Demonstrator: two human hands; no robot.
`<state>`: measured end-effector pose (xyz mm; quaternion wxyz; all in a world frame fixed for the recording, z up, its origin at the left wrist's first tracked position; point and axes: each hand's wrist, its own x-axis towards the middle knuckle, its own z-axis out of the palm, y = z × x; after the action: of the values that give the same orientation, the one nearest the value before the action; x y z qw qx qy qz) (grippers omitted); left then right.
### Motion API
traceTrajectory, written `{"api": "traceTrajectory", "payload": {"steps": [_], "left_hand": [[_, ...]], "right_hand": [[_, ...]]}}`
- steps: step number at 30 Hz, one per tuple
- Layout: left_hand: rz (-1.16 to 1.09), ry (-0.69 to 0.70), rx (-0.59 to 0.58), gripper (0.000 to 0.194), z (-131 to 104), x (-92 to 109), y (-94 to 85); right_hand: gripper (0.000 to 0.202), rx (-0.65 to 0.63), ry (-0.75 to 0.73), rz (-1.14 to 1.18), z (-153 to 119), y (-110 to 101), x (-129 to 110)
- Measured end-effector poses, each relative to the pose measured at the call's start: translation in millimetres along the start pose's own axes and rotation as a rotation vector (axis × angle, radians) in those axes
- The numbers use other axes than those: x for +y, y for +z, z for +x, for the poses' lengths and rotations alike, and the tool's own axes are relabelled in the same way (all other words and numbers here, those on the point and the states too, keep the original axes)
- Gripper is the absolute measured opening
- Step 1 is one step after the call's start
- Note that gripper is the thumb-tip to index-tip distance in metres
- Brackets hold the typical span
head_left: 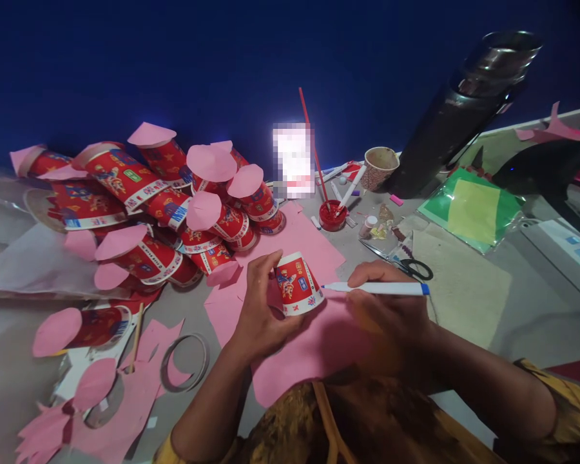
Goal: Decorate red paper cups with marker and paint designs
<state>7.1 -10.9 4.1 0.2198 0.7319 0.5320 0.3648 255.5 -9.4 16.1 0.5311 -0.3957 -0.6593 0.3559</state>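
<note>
My left hand [265, 316] grips a red paper cup [297, 287] with cartoon prints and white bands, its wider end towards me. Between the fingers of my right hand [391, 306] is a white felt-tip marker [386, 288] with a blue end. Its bluish tip points left, close to the cup's side; whether it touches cannot be made out. Beneath both hands lies pink paper [290, 367]. Part of the cup is covered by my left fingers and thumb.
Red cups with pink cone tops [140, 254] are piled at left. A tape roll [184, 362] lies near pink scraps. Scissors [410, 265], a red paint jar [333, 216], a patterned cup [381, 169] and a tall dark flask [459, 122] stand or lie right of centre.
</note>
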Motion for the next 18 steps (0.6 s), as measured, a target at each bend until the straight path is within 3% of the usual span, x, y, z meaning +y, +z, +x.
{"api": "traceTrajectory", "payload": {"steps": [3, 6, 13, 18], "left_hand": [[0.016, 0.008, 0.036, 0.085, -0.2, -1.7, 1.0], [0.059, 0.064, 0.033, 0.081, 0.0, -2.6, 1.9], [0.146, 0.095, -0.030, 0.092, -1.3, -6.2, 3.9], [0.142, 0.106, -0.053, 0.097, -2.2, -7.8, 4.3]], "right_hand": [[0.018, -0.018, 0.057, 0.032, -0.6, -0.4, 0.0], [0.009, -0.021, 0.044, 0.027, -0.3, 1.1, 0.4], [0.006, -0.226, -0.222, -0.043, -0.2, 7.6, 0.8], [0.006, -0.284, -0.270, -0.031, -2.1, 7.6, 1.2]]}}
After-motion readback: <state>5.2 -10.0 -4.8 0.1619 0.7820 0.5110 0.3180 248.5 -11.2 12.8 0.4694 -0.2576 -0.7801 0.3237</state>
